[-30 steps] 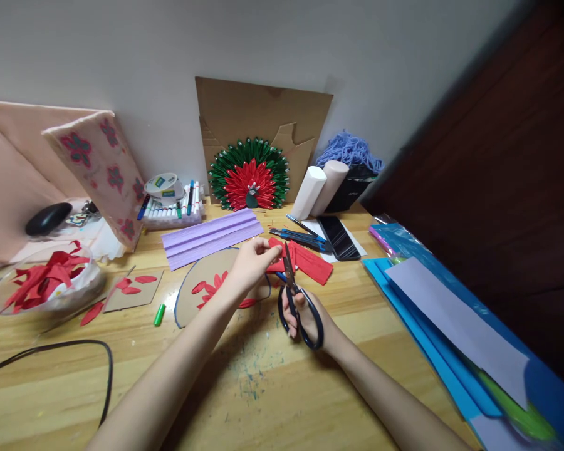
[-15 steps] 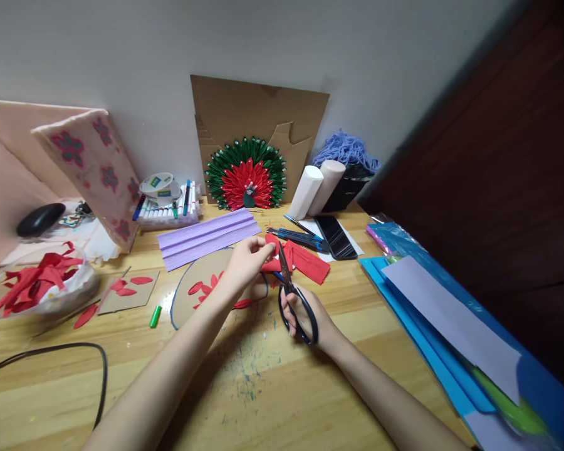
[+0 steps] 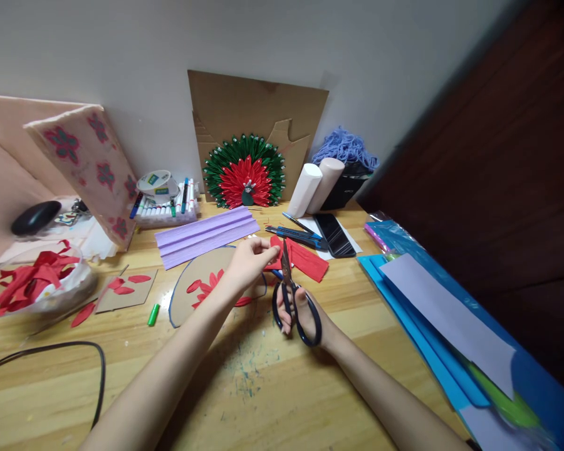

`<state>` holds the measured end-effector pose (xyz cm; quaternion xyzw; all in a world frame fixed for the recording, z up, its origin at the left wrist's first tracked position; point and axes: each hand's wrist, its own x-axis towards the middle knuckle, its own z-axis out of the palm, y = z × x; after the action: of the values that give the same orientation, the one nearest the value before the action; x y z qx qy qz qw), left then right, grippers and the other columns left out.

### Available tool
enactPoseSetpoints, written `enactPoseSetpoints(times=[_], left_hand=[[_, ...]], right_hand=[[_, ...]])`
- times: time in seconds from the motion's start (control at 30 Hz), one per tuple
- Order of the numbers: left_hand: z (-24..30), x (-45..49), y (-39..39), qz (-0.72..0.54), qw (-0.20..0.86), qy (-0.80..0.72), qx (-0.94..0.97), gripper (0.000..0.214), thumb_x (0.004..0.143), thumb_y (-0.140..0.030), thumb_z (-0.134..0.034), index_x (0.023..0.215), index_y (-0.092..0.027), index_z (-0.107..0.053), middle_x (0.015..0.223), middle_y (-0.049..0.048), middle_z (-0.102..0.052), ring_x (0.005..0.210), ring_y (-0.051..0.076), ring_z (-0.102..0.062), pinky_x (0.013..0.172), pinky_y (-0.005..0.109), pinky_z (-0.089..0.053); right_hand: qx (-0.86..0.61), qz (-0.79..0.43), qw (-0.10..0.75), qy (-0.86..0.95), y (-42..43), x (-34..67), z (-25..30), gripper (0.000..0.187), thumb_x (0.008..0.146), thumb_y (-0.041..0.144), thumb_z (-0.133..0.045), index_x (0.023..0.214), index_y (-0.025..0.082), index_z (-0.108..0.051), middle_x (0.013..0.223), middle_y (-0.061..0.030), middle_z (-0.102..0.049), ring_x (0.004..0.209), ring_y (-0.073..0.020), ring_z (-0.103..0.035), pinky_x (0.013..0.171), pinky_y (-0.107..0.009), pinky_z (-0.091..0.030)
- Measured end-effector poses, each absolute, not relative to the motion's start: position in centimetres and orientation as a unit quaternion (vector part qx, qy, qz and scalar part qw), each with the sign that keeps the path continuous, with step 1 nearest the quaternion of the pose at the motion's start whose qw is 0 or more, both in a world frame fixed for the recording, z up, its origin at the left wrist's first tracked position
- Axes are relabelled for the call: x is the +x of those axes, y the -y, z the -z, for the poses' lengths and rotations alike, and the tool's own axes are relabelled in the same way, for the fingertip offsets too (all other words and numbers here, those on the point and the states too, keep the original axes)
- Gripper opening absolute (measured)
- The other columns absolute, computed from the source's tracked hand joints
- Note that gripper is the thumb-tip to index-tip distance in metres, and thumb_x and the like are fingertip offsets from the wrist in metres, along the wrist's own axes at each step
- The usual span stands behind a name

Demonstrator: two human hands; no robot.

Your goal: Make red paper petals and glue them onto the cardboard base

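Observation:
My left hand (image 3: pixel 254 260) pinches a small piece of red crepe paper (image 3: pixel 275 244) between thumb and fingers. In my right hand (image 3: pixel 305 313) is a pair of black-handled scissors (image 3: pixel 286 266), its blades pointing up and away beside the pinched paper. The handle loops stand apart. Behind the blades lies a folded red crepe strip (image 3: pixel 310 260). Under my left wrist rests a rounded cardboard piece (image 3: pixel 181 300) edged in blue, with red petals (image 3: pixel 209 289) on it; my forearm hides part of it.
A cardboard panel (image 3: pixel 258 100) with a green and red peacock (image 3: pixel 244 172) leans on the wall. Left are purple crepe paper (image 3: pixel 207 235), a bowl of red scraps (image 3: pixel 37 282) and a green cap (image 3: pixel 153 314). Right are a utility knife (image 3: pixel 296 237), a phone (image 3: pixel 333 235) and blue folders (image 3: pixel 418 332).
The scissors' handle loops have spread wider as my right fingers opened. My left hand keeps its pinch on the red paper. The whole view has shifted slightly.

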<state>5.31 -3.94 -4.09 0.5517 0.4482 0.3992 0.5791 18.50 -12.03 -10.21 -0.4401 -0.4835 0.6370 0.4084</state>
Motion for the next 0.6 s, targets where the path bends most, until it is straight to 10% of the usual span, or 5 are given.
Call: enactPoseSetpoints(times=[0.6], left_hand=[[3.8,5.3,4.0,-0.399,0.585,-0.440,0.551,0.021,0.068,-0.031,-0.062,0.058,-0.015,-0.052,0.057,-0.0040,-0.049,0.053,0.009,-0.043,0.056,0.023,-0.033]], right_hand=[[-0.464,-0.677,0.430,0.376,11.5,17.8,9.1,0.063,0.051,0.079,-0.060,0.067,0.020,-0.043,0.041,0.0110,-0.041,0.027,-0.0060,-0.041,0.029,-0.018,-0.032]])
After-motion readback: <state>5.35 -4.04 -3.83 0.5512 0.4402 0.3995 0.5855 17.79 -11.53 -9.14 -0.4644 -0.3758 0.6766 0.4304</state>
